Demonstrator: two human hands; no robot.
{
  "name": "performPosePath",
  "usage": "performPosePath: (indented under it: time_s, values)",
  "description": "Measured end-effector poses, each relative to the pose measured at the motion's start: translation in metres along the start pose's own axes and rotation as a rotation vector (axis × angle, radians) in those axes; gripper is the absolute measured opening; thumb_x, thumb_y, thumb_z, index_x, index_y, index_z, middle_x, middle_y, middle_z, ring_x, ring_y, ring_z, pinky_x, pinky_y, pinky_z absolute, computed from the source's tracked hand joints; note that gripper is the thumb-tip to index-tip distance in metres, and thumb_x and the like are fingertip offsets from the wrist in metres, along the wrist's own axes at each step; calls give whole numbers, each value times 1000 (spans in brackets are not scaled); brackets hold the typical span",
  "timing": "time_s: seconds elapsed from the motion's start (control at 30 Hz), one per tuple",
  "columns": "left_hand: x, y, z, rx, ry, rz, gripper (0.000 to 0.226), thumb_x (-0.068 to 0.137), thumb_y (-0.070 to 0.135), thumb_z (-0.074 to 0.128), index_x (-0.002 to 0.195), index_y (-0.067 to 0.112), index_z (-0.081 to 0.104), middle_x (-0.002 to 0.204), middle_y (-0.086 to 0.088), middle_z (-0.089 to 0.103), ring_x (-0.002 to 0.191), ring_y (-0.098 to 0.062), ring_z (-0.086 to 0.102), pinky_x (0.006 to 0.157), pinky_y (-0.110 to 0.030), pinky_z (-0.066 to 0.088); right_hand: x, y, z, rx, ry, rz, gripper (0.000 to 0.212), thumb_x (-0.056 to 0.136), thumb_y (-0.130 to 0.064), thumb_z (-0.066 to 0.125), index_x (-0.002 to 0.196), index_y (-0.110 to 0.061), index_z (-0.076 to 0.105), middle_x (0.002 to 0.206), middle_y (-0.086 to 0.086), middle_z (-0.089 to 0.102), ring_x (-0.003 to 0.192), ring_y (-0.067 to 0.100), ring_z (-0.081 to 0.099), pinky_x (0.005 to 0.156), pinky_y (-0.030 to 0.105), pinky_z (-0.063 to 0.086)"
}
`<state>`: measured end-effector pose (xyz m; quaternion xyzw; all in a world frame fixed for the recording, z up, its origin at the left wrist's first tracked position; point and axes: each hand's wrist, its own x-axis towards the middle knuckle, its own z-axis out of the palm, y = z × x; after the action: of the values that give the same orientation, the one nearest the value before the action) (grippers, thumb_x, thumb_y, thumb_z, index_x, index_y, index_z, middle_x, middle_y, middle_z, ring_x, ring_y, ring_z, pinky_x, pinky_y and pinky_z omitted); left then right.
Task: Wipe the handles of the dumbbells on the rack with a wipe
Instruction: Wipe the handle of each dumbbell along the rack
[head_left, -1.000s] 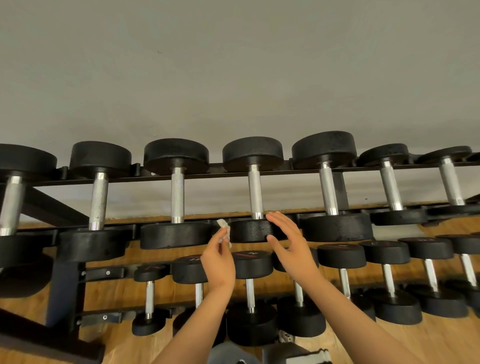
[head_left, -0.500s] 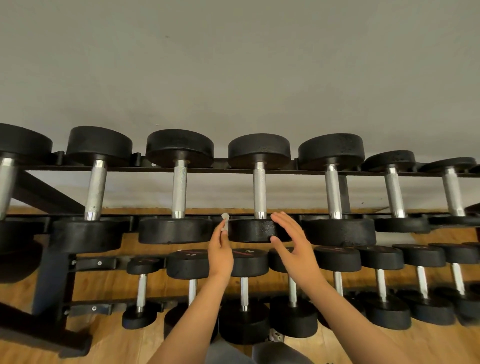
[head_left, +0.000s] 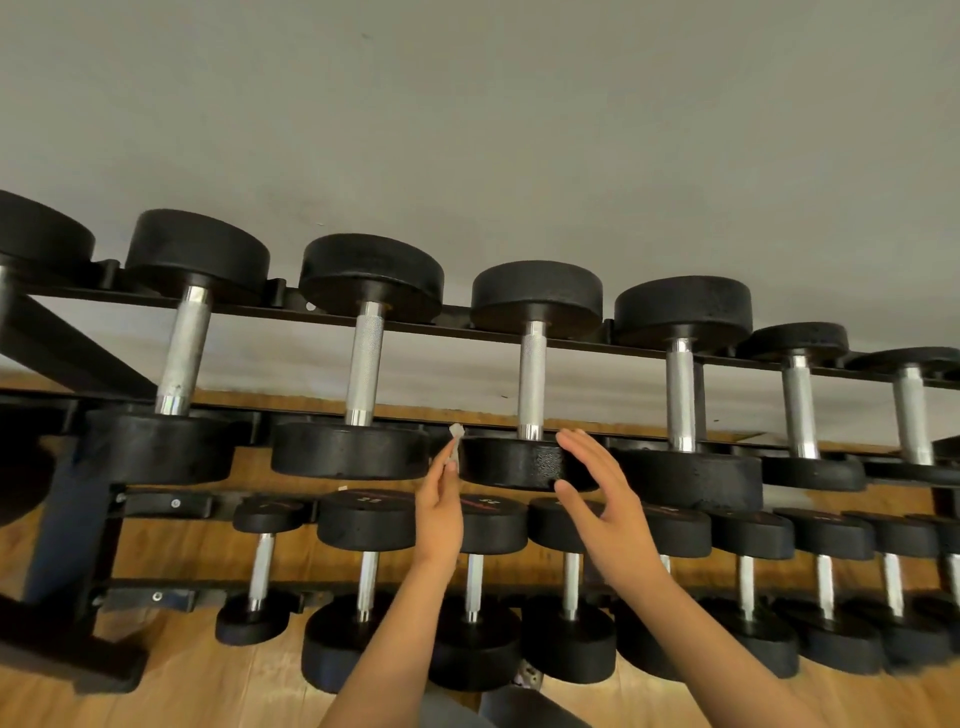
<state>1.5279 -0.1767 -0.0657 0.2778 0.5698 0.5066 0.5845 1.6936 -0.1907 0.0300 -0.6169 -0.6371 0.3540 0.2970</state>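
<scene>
Left hand (head_left: 439, 512) pinches wipe (head_left: 455, 441) — right hand (head_left: 597, 499) spread by dumbbell (head_left: 532, 379).

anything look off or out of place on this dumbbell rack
Nothing is askew: the black round-headed dumbbells sit in even rows on the black metal rack. Only oddity: the white wipe pinched by the left hand is a tiny scrap.

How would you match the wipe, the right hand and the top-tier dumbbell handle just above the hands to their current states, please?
Things:
1. wipe
2. right hand
3. dumbbell handle

States:
A. silver, upright, no hand on it
B. open, fingers straight
C. small, pale, pinched by the left hand

Pairs: 1-C, 2-B, 3-A
</scene>
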Motion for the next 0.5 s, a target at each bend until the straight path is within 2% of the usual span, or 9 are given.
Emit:
performPosePath:
  time_s: [0.13, 0.27, 0.33, 0.43, 0.5]
  values:
    - [2, -1, -5, -96, -57, -48, 37, 91, 43, 46, 128, 42, 54, 144, 7, 51, 134, -12, 45, 115, -43, 34, 0, 1, -1, -10, -11, -7, 49, 95, -19, 58, 129, -49, 40, 142, -31, 34, 135, -16, 22, 109, 10, 17]
    - [-1, -2, -4, -99, -21, -61, 36, 97, 38, 47, 132, 37, 56, 142, 7, 53, 132, -11, 47, 114, -43, 35, 0, 4, -4, -20, -35, -8, 50, 95, -21, 58, 131, -49, 39, 145, -28, 33, 138, -12, 21, 119, 32, 18]
    - [-9, -2, 0, -90, 52, -18, 35, 99, 32, 48, 132, 31, 56, 139, 9, 55, 128, -5, 49, 111, -33, 38, 0, 5, -5, -23, -44, -16, 50, 95, -22, 58, 132, -50, 39, 146, -29, 32, 138, -11, 20, 120, 37, 18]
    - [-23, 1, 6, -94, 127, 66, 29, 99, 21, 51, 125, 31, 58, 126, 18, 59, 116, 11, 52, 95, -8, 41, 1, 6, -5, -27, -51, -28, 51, 95, -22, 58, 131, -51, 37, 144, -32, 30, 138, -13, 19, 119, 33, 18]
    - [-19, 1, 6, -78, 134, 75, 28, 99, 21, 51, 124, 32, 58, 122, 22, 58, 112, 16, 51, 91, -3, 40, 1, 7, -4, -28, -52, -28, 51, 95, -22, 58, 131, -51, 36, 145, -31, 30, 138, -12, 19, 117, 29, 18]
